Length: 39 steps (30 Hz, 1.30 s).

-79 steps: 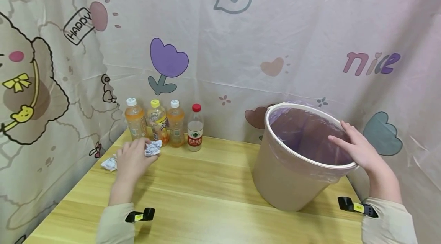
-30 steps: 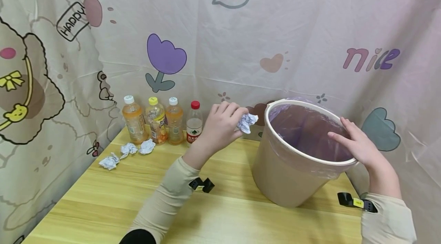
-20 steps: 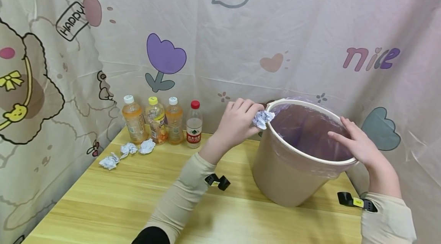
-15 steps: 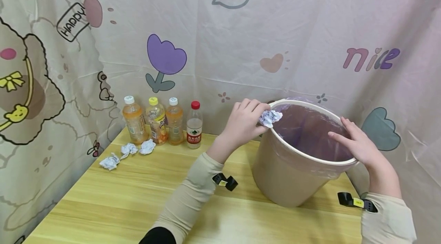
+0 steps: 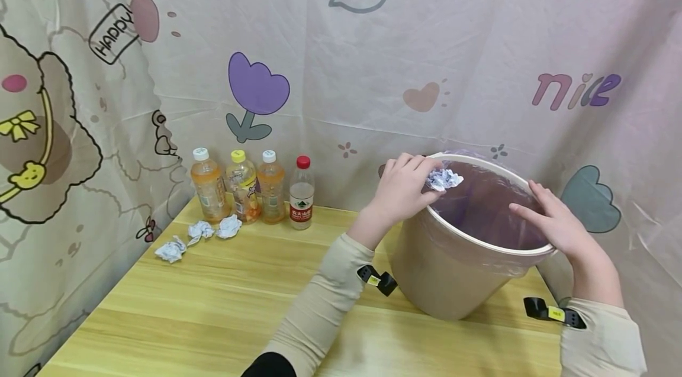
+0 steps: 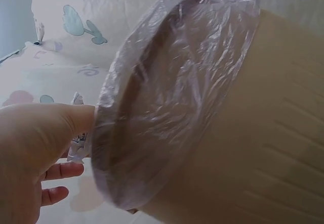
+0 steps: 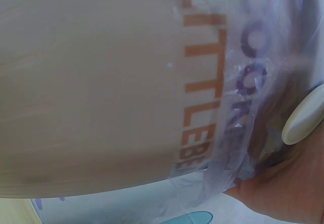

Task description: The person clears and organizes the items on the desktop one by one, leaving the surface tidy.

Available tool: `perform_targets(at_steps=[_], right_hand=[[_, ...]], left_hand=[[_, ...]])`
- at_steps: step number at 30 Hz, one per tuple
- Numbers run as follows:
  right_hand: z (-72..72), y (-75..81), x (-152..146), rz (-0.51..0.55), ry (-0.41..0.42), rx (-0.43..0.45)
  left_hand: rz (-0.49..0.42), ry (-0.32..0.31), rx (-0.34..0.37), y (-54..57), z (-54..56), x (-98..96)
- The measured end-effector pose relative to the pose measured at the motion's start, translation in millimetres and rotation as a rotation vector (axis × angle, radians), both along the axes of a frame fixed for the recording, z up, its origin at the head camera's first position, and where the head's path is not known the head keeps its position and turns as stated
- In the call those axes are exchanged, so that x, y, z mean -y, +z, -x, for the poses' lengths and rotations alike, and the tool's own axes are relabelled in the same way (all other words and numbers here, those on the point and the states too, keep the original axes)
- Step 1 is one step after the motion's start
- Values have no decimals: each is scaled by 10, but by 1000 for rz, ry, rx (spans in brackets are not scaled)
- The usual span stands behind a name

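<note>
My left hand [image 5: 403, 189] pinches a crumpled paper ball [image 5: 445, 179] at the left rim of a beige trash can [image 5: 453, 273]. The ball juts over the opening. In the left wrist view, the paper ball [image 6: 77, 145] shows partly behind my thumb, beside the clear plastic liner [image 6: 167, 97] folded over the rim. My right hand [image 5: 565, 229] grips the can's right rim, its thumb inside and its other fingers partly hidden. Lettering on the can [image 7: 202, 92] shows through the liner in the right wrist view. The can's bottom is out of sight.
Three more crumpled paper balls [image 5: 200, 231] lie at the table's left edge. Behind them stand several drink bottles, among them an orange one with a white cap [image 5: 210, 190] and one with a red cap [image 5: 302, 199]. A printed cloth [image 5: 346, 69] hangs behind the wooden table [image 5: 213, 306].
My left hand has picked up a paper ball from beside the bottles and carried it right, to the trash can's rim. The right hand has stayed on the rim.
</note>
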State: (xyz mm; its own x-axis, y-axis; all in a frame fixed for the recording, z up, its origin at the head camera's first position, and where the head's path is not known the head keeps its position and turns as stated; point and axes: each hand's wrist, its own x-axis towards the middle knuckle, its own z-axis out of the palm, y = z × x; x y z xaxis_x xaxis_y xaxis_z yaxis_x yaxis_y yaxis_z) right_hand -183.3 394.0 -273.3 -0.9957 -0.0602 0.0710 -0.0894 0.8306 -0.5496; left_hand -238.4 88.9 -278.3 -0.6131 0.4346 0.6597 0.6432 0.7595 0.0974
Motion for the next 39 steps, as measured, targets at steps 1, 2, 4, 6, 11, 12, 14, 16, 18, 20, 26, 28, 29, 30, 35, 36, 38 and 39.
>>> perform_targets(at_steps=[1, 2, 4, 6, 11, 12, 14, 16, 18, 20, 26, 28, 29, 30, 35, 36, 38, 39], right_hand=[[0, 0, -2, 1, 0, 0], [1, 0, -4, 1, 0, -1], [1, 0, -3, 2, 0, -2], [3, 0, -3, 4, 1, -3], [0, -2, 3, 9, 2, -4], [-1, -2, 4, 9, 3, -5], [-3, -3, 5, 8, 2, -6], [-5, -2, 5, 4, 1, -6], [-5, -2, 5, 3, 1, -7], [-4, -1, 6, 4, 1, -7], [0, -1, 6, 1, 0, -6], [0, -2, 5, 1, 0, -4], [1, -1, 5, 1, 0, -4], [1, -1, 5, 1, 0, -5], [2, 3, 7, 1, 0, -3], [1, 4, 8, 1, 0, -2], [-1, 5, 12, 1, -1, 0], [-1, 6, 13, 0, -1, 0]], left_hand=[[5, 1, 9, 0, -1, -20], [10, 2, 17, -1, -1, -39], [18, 2, 33, -6, 1, -71], [20, -3, 47, -10, 4, -97], [21, -10, 58, -30, 19, -138], [21, -12, 56, -32, 22, -141], [21, -15, 52, -39, 28, -148], [21, -20, 51, -41, 32, -150], [21, -25, 51, -43, 35, -151], [23, -26, 50, -43, 38, -150], [27, -31, 56, -33, 36, -147], [27, -34, 63, -31, 34, -147], [26, -36, 66, -30, 34, -146], [27, -37, 69, -30, 33, -146], [30, -38, 66, -34, 36, -142], [29, -38, 66, -37, 37, -141], [26, -38, 67, -42, 35, -139], [23, -36, 65, -45, 32, -137]])
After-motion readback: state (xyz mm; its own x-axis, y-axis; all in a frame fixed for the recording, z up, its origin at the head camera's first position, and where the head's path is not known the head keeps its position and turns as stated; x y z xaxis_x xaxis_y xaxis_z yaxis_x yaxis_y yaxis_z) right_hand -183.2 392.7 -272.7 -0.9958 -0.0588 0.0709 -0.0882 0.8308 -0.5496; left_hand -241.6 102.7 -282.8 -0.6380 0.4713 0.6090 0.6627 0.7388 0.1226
